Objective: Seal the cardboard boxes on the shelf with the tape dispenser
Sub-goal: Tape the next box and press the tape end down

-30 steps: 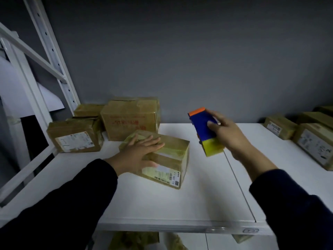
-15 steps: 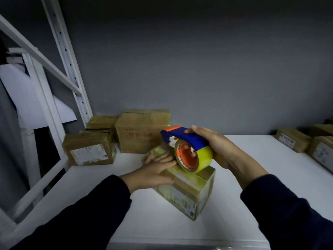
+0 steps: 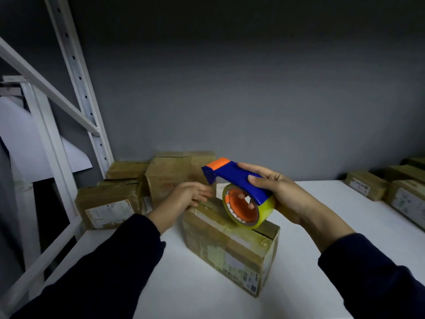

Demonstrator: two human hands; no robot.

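While my right hand grips the blue-and-orange plastic tape dispenser, its yellow tape roll rests on the taped brown cardboard box.
My left hand, fingers loosely open and holding nothing, touches that box's far end, just left of the dispenser, on the white shelf.

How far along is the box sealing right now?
Done: none clearly. In hand: the right hand holds the tape dispenser on the front box, with the left hand at its far end. Left: this seam, then the back-left boxes and right-side boxes; their seals can't be judged.
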